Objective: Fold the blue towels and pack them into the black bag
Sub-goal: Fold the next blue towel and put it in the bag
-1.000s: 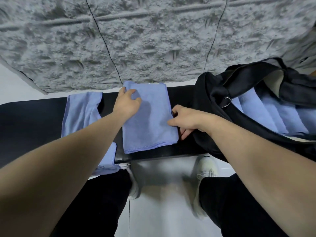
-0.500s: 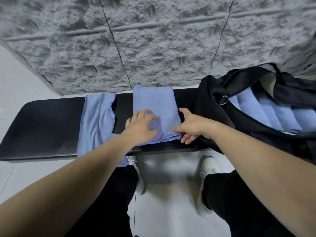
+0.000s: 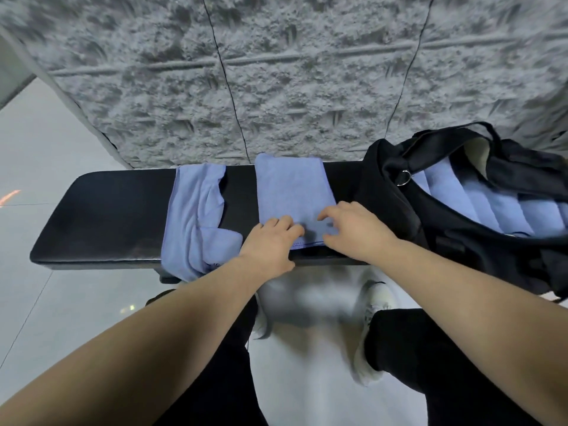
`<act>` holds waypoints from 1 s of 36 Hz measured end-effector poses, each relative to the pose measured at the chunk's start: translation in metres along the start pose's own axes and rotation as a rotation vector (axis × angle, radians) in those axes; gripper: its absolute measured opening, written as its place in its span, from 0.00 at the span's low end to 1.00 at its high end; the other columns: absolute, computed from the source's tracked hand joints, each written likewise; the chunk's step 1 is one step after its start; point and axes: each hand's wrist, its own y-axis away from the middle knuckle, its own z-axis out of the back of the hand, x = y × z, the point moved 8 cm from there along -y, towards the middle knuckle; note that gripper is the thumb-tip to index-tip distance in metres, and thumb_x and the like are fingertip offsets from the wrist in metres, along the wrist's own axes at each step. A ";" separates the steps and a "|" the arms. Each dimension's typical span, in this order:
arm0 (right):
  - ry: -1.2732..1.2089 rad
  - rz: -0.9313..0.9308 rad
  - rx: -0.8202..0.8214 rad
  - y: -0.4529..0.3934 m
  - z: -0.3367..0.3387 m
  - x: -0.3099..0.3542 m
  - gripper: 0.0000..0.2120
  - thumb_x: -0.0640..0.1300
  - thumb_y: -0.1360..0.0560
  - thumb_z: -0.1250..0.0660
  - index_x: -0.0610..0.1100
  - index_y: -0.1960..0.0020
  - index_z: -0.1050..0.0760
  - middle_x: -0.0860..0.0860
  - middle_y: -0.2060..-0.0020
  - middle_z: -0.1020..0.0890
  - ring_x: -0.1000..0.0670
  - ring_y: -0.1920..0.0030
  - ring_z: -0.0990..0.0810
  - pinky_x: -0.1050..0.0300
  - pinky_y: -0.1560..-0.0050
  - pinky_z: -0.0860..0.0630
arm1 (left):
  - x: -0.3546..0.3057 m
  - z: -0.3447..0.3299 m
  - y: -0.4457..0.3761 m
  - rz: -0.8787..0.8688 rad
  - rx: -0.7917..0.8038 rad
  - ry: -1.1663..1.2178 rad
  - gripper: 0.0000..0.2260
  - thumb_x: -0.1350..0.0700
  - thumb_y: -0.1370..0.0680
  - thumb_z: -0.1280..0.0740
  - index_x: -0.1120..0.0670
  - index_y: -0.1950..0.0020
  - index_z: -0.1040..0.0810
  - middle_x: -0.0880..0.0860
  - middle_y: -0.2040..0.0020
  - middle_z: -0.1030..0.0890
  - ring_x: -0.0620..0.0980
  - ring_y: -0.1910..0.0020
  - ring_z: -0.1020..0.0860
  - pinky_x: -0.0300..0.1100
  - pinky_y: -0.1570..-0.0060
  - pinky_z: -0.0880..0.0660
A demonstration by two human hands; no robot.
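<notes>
Both hands at the near hem of a folded towel on a bench.

The soft, napped blue towel (image 3: 292,192), a neat rectangle, lies on the smooth black bench (image 3: 101,222). Left hand (image 3: 270,244) and right hand (image 3: 353,232) rest curled fingertips on its stitched edge. A rumpled towel (image 3: 193,219) drapes left; the glossy black bag (image 3: 461,229) gapes right, folded towels (image 3: 479,204) ribbed inside.

folded towel (image 3: 292,192): plain periwinkle blue
loose towel (image 3: 193,216): same blue, unpatterned
towels in bag (image 3: 479,201): pale blue
bag (image 3: 387,192): black, cream lining, silver ring
table (image 3: 110,222): glossy black
wall (image 3: 276,87): mottled grey, rough-textured
floor (image 3: 46,167): light grey tiles
shoes (image 3: 373,305): white
trousers (image 3: 430,364): black
</notes>
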 end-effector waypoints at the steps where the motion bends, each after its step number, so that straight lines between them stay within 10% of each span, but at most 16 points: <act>1: 0.036 0.065 -0.042 0.001 0.001 0.007 0.20 0.48 0.25 0.33 0.52 0.34 0.28 0.52 0.42 0.25 0.47 0.41 0.30 0.54 0.39 0.32 | 0.001 0.000 -0.001 0.005 -0.006 0.014 0.25 0.50 0.27 0.29 0.49 0.32 0.32 0.49 0.38 0.32 0.52 0.39 0.31 0.45 0.46 0.32; 10: 0.202 0.185 0.123 0.000 -0.030 0.014 0.31 0.59 0.29 0.28 0.52 0.30 0.32 0.53 0.39 0.28 0.48 0.38 0.30 0.53 0.38 0.31 | 0.003 -0.002 0.005 0.014 -0.016 -0.003 0.22 0.58 0.27 0.31 0.50 0.35 0.31 0.49 0.40 0.29 0.52 0.41 0.31 0.43 0.51 0.33; 22: 0.304 0.290 0.042 0.017 -0.041 0.020 0.19 0.41 0.26 0.35 0.49 0.35 0.29 0.49 0.43 0.27 0.46 0.43 0.28 0.53 0.47 0.33 | -0.011 -0.003 0.011 0.025 -0.008 -0.077 0.15 0.64 0.25 0.37 0.52 0.41 0.29 0.50 0.45 0.28 0.53 0.46 0.29 0.43 0.57 0.36; 36: 0.170 0.237 0.049 0.007 -0.037 0.015 0.16 0.45 0.23 0.36 0.48 0.36 0.27 0.49 0.47 0.25 0.46 0.44 0.27 0.53 0.48 0.32 | 0.025 0.005 0.008 0.244 -0.028 0.387 0.05 0.60 0.23 0.36 0.49 0.52 0.26 0.48 0.58 0.22 0.51 0.57 0.23 0.44 0.58 0.25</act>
